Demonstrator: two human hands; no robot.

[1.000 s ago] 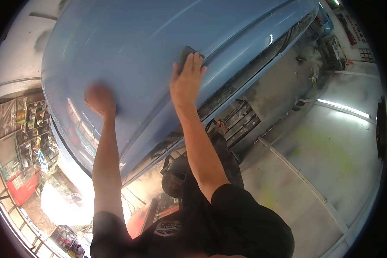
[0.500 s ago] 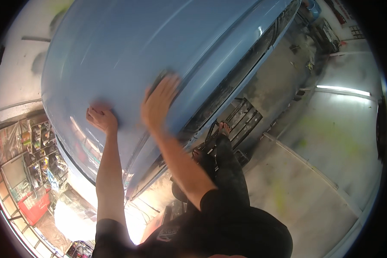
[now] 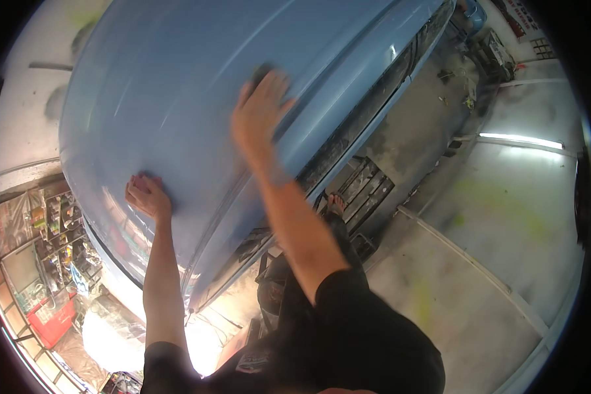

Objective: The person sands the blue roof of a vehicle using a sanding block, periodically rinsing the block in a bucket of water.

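Head view: nearest is the left hand point(image 3: 148, 199), its fingers curled on the blue car panel point(image 3: 197, 85); I cannot tell if they hold anything. Farther off, the right hand point(image 3: 261, 115) has its fingers a bit apart, holding a dark block point(image 3: 263, 71) under them. Rubbing looks unfinished; I cannot tell which spots are done.

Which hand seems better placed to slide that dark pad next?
Probably the right hand: it lies over the dark pad on the blue car roof, while the left hand is apart from that pad.
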